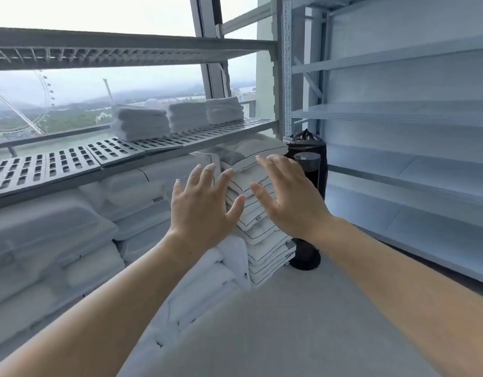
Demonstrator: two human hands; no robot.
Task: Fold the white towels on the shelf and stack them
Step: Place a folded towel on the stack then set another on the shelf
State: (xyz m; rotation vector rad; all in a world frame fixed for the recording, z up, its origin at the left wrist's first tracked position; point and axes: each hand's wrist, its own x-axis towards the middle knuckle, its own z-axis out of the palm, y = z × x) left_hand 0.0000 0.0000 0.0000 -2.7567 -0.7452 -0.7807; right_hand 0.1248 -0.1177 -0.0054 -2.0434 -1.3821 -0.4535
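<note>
- Three stacks of folded white towels (139, 123) sit side by side on the grey perforated metal shelf (71, 159), toward its right end, with the window behind them.
- The left hand (205, 202) is raised below the shelf's front edge, fingers straight and spread, grip released, touching nothing.
- The right hand (286, 197) is near it, also spread, grip released.
- Behind both hands is a pile of white black-piped cushions (262, 235), with a black cylindrical container (311, 172) just to its right.

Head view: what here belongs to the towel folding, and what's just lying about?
Job: folded towel stacks, slatted shelf, left hand, right hand, both empty.
Lying about: pillow pile, bagged pillows, black cylinder, side shelving.
</note>
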